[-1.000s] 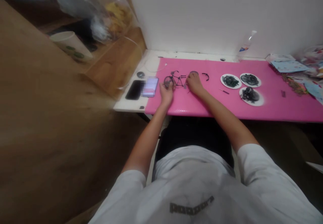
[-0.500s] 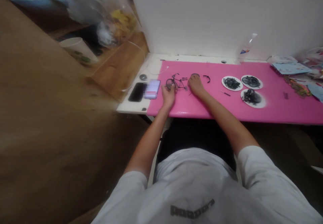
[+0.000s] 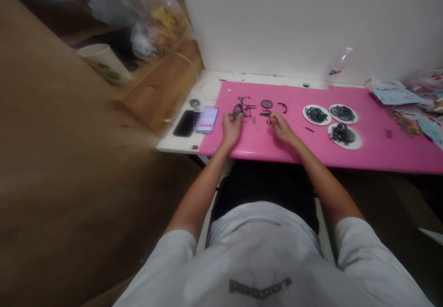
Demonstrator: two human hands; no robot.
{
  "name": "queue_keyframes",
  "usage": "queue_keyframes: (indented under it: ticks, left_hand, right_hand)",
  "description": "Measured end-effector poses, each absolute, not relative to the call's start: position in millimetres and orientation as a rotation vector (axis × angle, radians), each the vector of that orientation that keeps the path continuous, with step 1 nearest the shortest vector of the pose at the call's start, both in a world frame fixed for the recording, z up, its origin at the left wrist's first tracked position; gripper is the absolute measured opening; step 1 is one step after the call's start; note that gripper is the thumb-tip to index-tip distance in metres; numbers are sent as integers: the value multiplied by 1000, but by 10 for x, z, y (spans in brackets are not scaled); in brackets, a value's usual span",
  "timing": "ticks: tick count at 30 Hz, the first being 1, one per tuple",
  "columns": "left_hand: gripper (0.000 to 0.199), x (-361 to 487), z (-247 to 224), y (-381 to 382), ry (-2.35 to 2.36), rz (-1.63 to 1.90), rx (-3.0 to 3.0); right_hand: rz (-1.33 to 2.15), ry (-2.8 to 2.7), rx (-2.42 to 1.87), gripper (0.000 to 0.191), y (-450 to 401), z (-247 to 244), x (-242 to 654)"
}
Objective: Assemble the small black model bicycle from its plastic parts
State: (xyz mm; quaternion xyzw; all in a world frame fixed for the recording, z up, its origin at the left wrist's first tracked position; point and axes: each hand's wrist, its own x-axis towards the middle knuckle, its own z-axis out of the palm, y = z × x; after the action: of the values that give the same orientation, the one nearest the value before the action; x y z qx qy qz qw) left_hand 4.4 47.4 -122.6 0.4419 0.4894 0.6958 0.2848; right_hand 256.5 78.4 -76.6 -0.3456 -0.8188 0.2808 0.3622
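Observation:
A small dark model bicycle (image 3: 247, 108) with one wheel fitted is on the pink mat (image 3: 256, 141). My left hand (image 3: 231, 126) is closed on its wheel side, fingertips at the wheel's lower edge. To the right, my right hand (image 3: 279, 126) is pinched together beside small black parts (image 3: 265, 114); whatever is between its fingertips is too small to make out. A loose wheel (image 3: 266, 104) lies just beyond these parts, and a curved black piece (image 3: 283, 107) lies right of it.
Three white plates of dark parts, one of them the near plate (image 3: 353, 141), stand to the right. A screwdriver (image 3: 307, 128) lies beside them. Two phones, including a lit phone (image 3: 208, 119), are at the left. A clear bottle (image 3: 341, 62) stands at the back.
My right hand has moved toward me and right, away from the loose wheel, uncovering it and the small black parts. The bicycle has turned slightly in my left hand.

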Motion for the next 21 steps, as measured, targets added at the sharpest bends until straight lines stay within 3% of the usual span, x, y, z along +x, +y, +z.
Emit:
queue_keyframes:
  ticks: [4, 10, 21]
  left_hand:
    - [43, 210, -1047, 330, 1281, 1766, 1361]
    - [25, 695, -774, -45, 1210, 1649, 1632]
    - [18, 1021, -644, -370, 1084, 1678, 1633]
  right_hand:
    - [828, -1946, -827, 55, 465, -779, 2768]
    - [870, -1833, -801, 57, 241, -702, 2853]
    - [464, -1860, -816, 63, -25, -449, 2718]
